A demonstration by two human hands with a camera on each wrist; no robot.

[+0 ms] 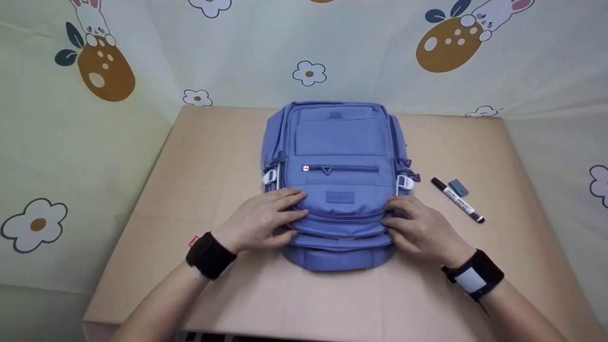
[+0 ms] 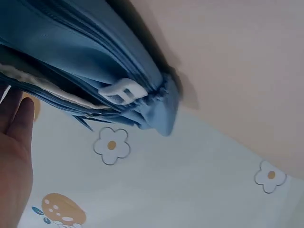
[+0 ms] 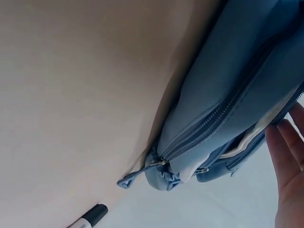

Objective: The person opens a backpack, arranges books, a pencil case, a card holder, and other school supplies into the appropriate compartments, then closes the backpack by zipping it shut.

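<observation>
A blue backpack (image 1: 339, 137) lies front side up on the tan table, its bottom end towards me. My left hand (image 1: 260, 221) rests against its lower left side, fingers spread over the front layers. On the opposite side, my right hand (image 1: 425, 232) touches the lower right edge with fairly straight fingers. Both wrist views show an opened compartment with pale lining beside the fingers. A white buckle (image 2: 123, 91) sits on the left side, and a zipper pull (image 3: 130, 179) hangs on the right. The undersides of the fingertips are partly hidden.
Right of the backpack, a black-and-white marker (image 1: 458, 200) lies beside a small blue-grey block (image 1: 458, 187). The tan table (image 1: 213, 156) is bordered by a pale curtain (image 1: 247, 61) printed with flowers and rabbits.
</observation>
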